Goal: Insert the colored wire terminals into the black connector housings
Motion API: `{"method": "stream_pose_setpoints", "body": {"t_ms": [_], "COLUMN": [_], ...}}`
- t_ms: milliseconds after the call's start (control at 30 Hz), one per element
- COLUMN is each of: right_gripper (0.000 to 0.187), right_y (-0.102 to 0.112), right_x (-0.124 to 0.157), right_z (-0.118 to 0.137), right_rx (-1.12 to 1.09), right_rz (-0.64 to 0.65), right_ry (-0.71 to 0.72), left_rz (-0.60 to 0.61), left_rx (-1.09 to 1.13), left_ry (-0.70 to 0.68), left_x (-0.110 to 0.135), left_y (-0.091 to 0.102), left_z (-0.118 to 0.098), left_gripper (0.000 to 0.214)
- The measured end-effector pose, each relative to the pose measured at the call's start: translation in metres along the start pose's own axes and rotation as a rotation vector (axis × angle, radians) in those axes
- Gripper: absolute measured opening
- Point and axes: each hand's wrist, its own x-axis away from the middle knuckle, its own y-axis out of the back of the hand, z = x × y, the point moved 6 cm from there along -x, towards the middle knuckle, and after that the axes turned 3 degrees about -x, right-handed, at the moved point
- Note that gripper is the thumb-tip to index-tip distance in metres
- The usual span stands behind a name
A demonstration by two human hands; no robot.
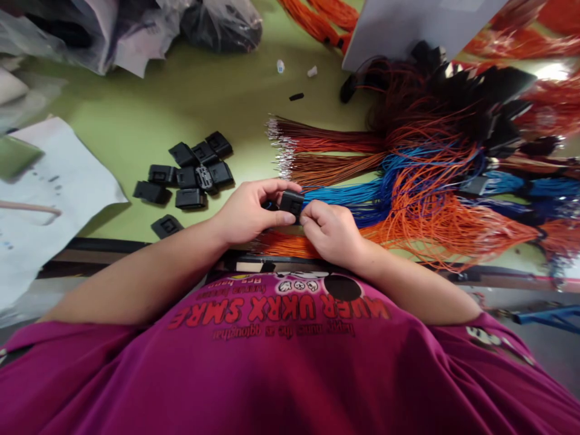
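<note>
Between the thumb and fingers of my left hand (254,208) is a black plastic connector housing (291,202). My right hand (333,232) is closed in a pinch at the housing's right side; whatever its fingertips hold is hidden, possibly a thin wire. Under and beyond both hands lie bundles of wires with metal terminals at their left ends: brown wires (335,169), blue wires (348,196) and orange wires (290,244). To the left, several more black connector housings (185,177) sit in a loose cluster on the green table.
White paper (58,199) covers the table's left side. Plastic bags (222,24) lie at the back left. Two small white pieces (280,66) and a black strip (296,96) rest beyond my hands. A grey panel (408,30) stands by dark, tangled wires (421,115) at right.
</note>
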Motion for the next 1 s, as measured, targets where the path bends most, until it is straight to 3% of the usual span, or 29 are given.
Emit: {"method": "stream_pose_setpoints", "body": {"t_ms": [233, 700, 900, 1000], "right_gripper": [0.016, 0.016, 0.018, 0.026], "right_y": [0.003, 0.003, 0.026, 0.042], "right_x": [-0.005, -0.008, -0.013, -0.013], "right_z": [-0.006, -0.002, -0.002, -0.004], "right_rx": [-0.132, -0.043, -0.081, 0.027], "right_rz": [0.01, 0.008, -0.018, 0.07], "right_ry": [-0.081, -0.047, -0.067, 0.001], "left_rz": [-0.059, -0.076, -0.17, -0.183], "left_rx": [-0.068, -0.141, -0.026, 0.016], "left_ry": [-0.018, -0.064, -0.088, -0.087], "left_x": [0.0, 0.0, -0.002, -0.001], "left_y": [0.003, 0.003, 0.016, 0.021], "left_z": [-0.005, -0.009, -0.01, -0.012], "left_gripper": [0.054, 0.053, 0.054, 0.055]}}
